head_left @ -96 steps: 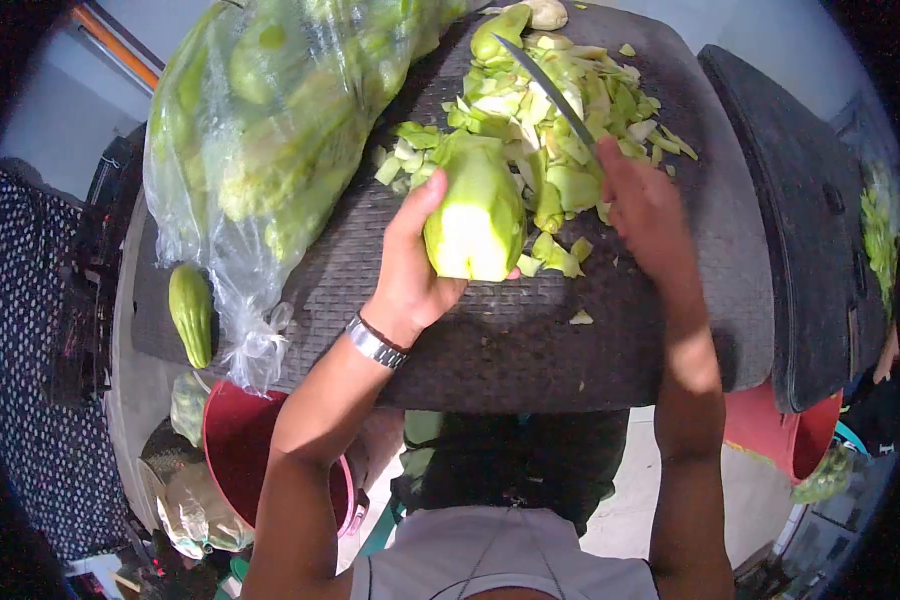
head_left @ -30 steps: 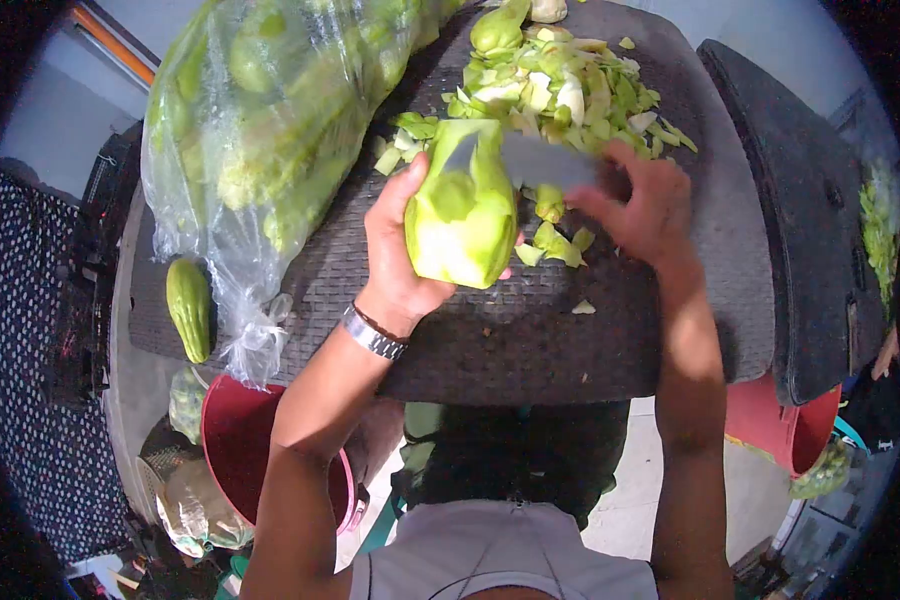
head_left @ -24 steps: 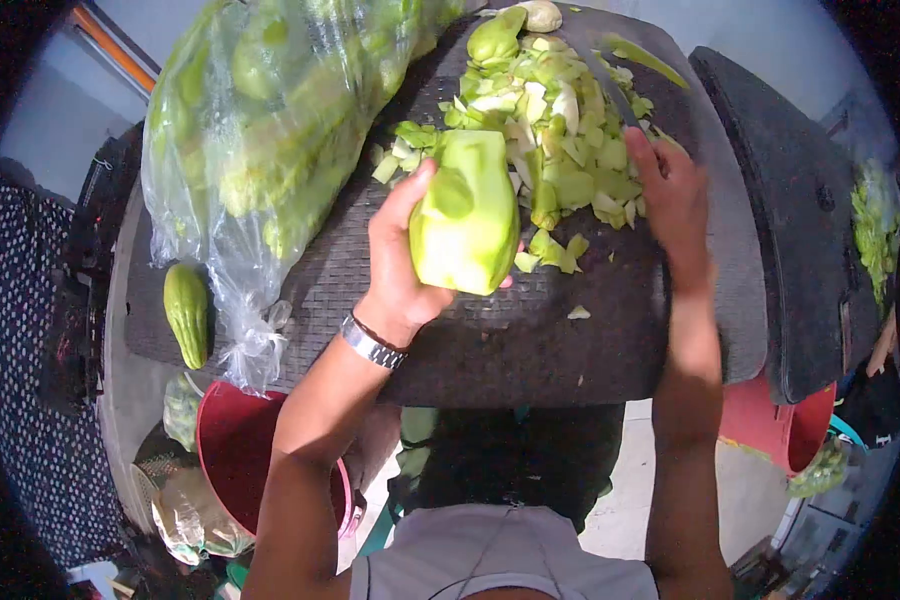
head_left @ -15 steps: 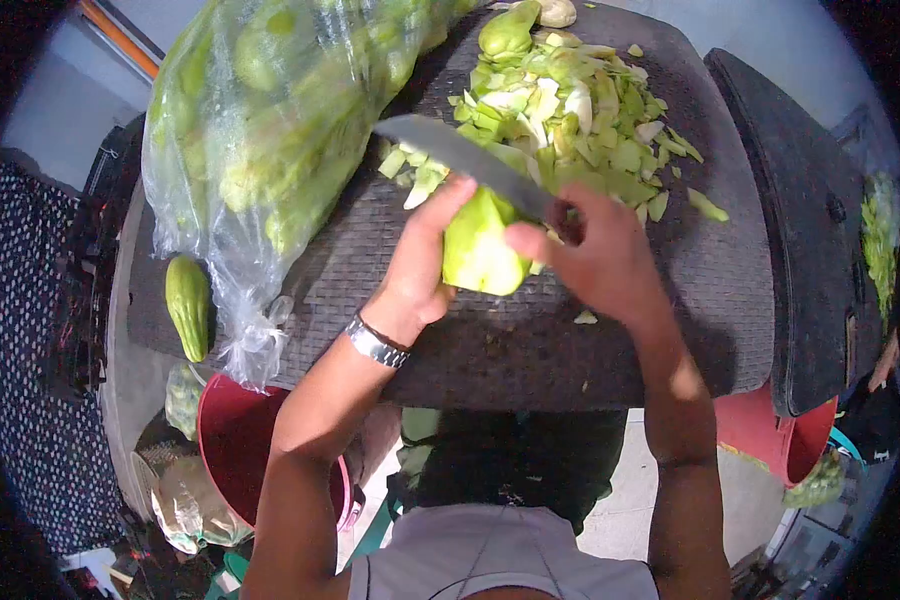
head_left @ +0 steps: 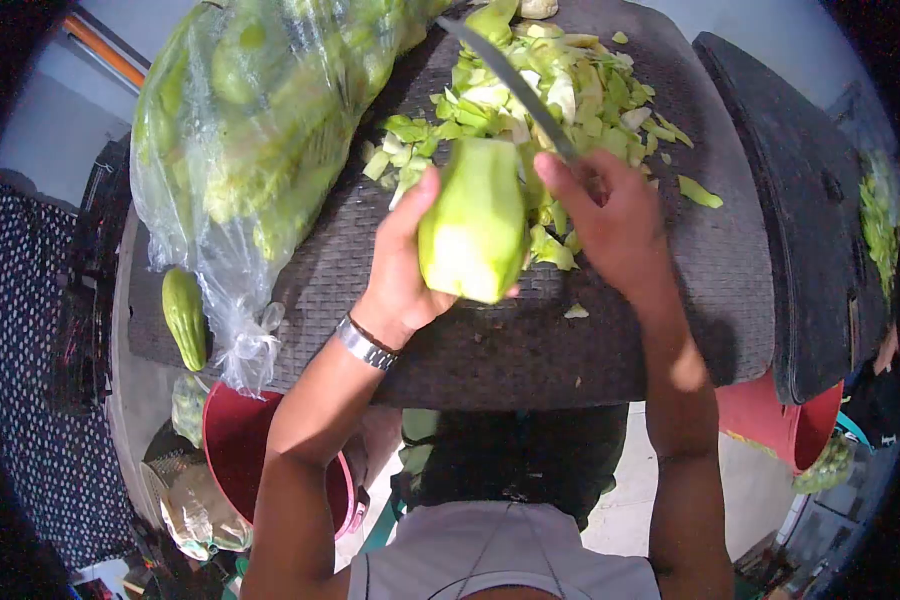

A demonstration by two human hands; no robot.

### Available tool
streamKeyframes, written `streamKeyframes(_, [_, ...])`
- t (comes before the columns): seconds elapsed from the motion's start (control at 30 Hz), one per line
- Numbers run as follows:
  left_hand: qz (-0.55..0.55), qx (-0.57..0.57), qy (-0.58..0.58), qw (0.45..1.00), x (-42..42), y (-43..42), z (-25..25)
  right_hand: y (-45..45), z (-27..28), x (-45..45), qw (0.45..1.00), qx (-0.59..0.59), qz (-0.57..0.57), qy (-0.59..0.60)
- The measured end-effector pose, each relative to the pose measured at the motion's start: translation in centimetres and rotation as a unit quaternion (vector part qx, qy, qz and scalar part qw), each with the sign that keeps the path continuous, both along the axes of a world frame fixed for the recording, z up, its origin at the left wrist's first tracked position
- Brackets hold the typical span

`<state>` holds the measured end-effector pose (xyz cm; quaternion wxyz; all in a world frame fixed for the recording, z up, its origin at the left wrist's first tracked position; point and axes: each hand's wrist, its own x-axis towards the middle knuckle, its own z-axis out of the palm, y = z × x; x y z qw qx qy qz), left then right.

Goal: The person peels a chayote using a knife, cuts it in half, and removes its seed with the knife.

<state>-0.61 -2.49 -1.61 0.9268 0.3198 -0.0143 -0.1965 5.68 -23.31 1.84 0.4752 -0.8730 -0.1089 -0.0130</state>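
Note:
My left hand [head_left: 407, 262] is wrapped round a pale green peeled chayote [head_left: 473, 222], holding it above the table. My right hand [head_left: 610, 215] grips a knife [head_left: 518, 85] by its handle, which is mostly hidden in the fingers. The blade points up and to the left, apart from the chayote. Behind them lies a heap of green peelings [head_left: 570, 95] with an unpeeled chayote [head_left: 492, 22] at its far edge.
On the dark woven table [head_left: 320, 300], a large clear plastic bag [head_left: 260, 130] of green chayotes fills the left. A single chayote [head_left: 183, 318] lies at the left edge. Red buckets [head_left: 245, 430] stand below, and a dark chair back [head_left: 795, 220] is at the right.
The knife has lifted off the chayote and swung up and away. The chayote has turned in my left hand, showing more of its peeled side.

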Motion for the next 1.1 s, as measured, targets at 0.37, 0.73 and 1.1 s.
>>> streamKeyframes(0.37, [0.207,-0.057,0.037,0.976,0.5,0.2,0.0,2.0,-1.1,-3.1,0.985,-0.036,0.133,-0.104])
streamKeyframes(0.73, [0.123,-0.055,0.055,0.989,0.2,-0.7,-0.1,2.4,-1.6,-3.6,0.95,-0.072,0.172,-0.25])
streamKeyframes(1.1, [0.137,-0.056,0.068,0.987,-0.2,-0.9,0.0,2.4,-2.3,-3.1,0.943,-0.092,0.16,-0.278])
